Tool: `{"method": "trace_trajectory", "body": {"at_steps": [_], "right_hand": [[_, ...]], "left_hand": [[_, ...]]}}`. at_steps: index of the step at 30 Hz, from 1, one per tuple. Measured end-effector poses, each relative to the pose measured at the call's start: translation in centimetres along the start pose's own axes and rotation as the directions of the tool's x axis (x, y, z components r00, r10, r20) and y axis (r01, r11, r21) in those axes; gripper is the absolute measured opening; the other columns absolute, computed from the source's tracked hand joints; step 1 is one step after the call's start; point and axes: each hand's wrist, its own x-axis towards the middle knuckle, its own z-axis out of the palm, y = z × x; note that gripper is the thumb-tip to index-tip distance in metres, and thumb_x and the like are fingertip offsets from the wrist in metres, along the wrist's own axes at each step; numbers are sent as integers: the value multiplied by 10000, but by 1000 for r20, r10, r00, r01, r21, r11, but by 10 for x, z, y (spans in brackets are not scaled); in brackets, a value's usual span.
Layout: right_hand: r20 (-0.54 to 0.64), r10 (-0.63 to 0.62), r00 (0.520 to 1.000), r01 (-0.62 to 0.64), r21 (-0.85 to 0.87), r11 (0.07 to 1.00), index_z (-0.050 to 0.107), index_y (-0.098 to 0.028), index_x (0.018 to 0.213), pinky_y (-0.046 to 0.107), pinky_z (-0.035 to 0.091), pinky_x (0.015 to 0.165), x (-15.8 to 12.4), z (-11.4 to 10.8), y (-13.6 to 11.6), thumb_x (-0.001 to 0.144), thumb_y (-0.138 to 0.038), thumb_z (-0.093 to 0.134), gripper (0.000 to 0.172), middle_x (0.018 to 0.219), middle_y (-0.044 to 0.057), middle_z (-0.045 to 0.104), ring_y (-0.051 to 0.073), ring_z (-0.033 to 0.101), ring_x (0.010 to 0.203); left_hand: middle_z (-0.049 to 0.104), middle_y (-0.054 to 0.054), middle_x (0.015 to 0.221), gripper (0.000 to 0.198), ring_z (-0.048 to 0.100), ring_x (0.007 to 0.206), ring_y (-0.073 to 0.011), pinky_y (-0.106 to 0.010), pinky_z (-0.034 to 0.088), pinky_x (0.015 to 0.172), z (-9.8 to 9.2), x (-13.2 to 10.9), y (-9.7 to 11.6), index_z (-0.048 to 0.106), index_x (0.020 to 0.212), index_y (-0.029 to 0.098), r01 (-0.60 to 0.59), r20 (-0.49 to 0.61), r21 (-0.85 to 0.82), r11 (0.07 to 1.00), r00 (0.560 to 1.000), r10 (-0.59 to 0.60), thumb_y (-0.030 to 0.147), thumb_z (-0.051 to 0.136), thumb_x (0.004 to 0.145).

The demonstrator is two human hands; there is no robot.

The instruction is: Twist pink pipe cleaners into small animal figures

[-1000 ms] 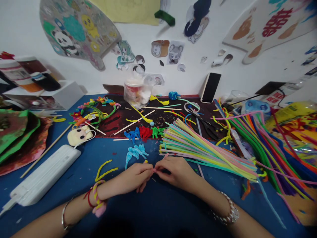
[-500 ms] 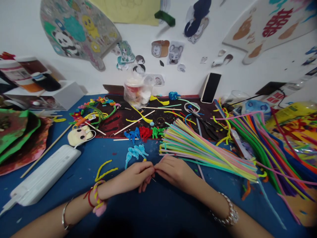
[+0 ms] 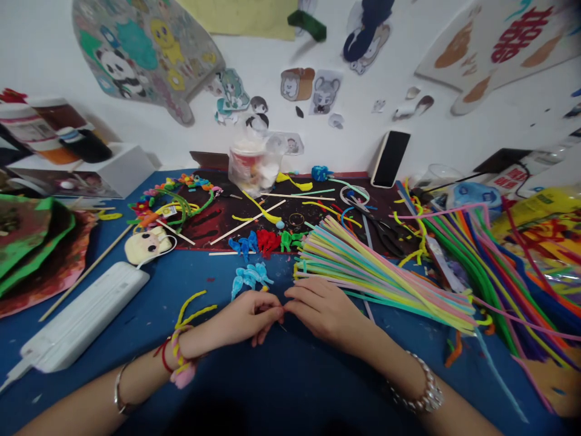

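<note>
At the front middle of the table, my left hand (image 3: 249, 316) is closed, thumb and fingers pinched together. My right hand (image 3: 324, 313) meets it there, its fingertips at the left thumb and its forefinger slightly raised. What the two pinch is mostly hidden; only a thin wire-like end (image 3: 284, 328) shows below the fingertips. Just behind the left hand lies a light blue bent pipe-cleaner piece (image 3: 250, 277). Dark blue (image 3: 245, 243), red (image 3: 268, 242) and green (image 3: 289, 241) twisted pieces lie in a row beyond it. Pastel pipe cleaners (image 3: 381, 275) are heaped behind the right hand.
A white power strip (image 3: 86, 318) lies at left near a yellow pipe-cleaner piece (image 3: 193, 310). Black-handled pliers (image 3: 385, 233), thin sticks (image 3: 247, 223) and a bagged tub (image 3: 254, 163) are farther back. A phone (image 3: 390, 158) leans on the wall. More coloured pipe cleaners (image 3: 490, 272) fill the right side.
The right forefinger has lifted a little and the right fingers are slightly more spread. Both hands stay together in the same place. The camera view has shifted slightly.
</note>
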Motion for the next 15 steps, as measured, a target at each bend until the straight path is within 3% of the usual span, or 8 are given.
{"method": "trace_trajectory", "body": {"at_steps": [7,12,15], "right_hand": [[112,88,990,-108,185,977,610,-173,891,323,416,807,0,-2,0,876,-150,445,167,797,52,627,179,519,909],[193,142,971,-193,283,939,641,-173,884,277,413,734,0,-11,-4,865,-171,471,171,820,65,599,173,520,858],[280,177,943,-270,340,901,643,-180,881,236,408,683,1,-14,-4,860,-187,494,150,805,51,580,147,522,791]], "left_hand": [[471,56,472,293,445,392,-70,-151,336,397,2,-5,1,552,738,159,-23,-15,218,976,1000,27,384,417,868],[503,42,525,276,423,471,-75,-170,303,468,5,-7,2,582,695,163,-157,-41,454,877,980,197,320,440,873],[587,9,651,264,483,571,-97,-188,336,559,7,-7,3,616,742,166,-225,7,543,809,965,263,299,436,883]]}}
